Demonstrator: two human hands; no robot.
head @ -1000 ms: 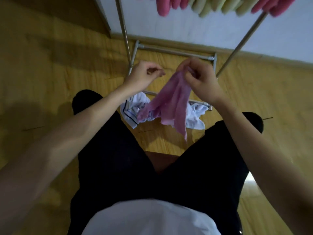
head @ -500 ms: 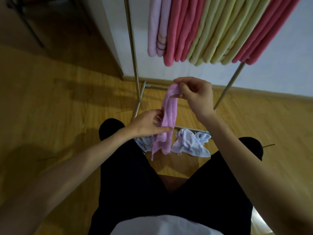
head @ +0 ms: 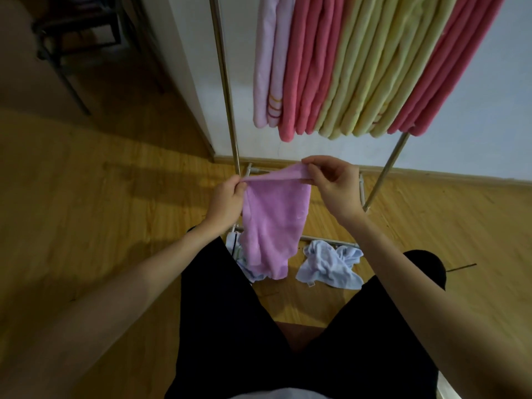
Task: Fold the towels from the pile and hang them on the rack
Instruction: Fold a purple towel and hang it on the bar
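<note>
A purple towel point(head: 273, 223) hangs spread out in front of me, held by its top edge. My left hand point(head: 226, 201) pinches the left corner and my right hand point(head: 335, 185) pinches the right corner. Behind it stands the metal rack point(head: 226, 90), with several folded towels point(head: 345, 67) in pale pink, coral and yellow hanging from it. On the floor at the rack's foot lies the pile: a crumpled light blue towel point(head: 331, 264) and a white towel point(head: 237, 251) partly hidden behind the purple one.
The floor point(head: 86, 211) is wood, with a white wall point(head: 460, 133) behind the rack. A dark chair frame point(head: 74, 38) stands at the upper left. My legs in black trousers point(head: 230, 326) fill the lower middle of the view.
The purple towel hung as a narrow strip from my right hand; now my left hand has risen to its top edge and the two hands have pulled it open. The view tilted up.
</note>
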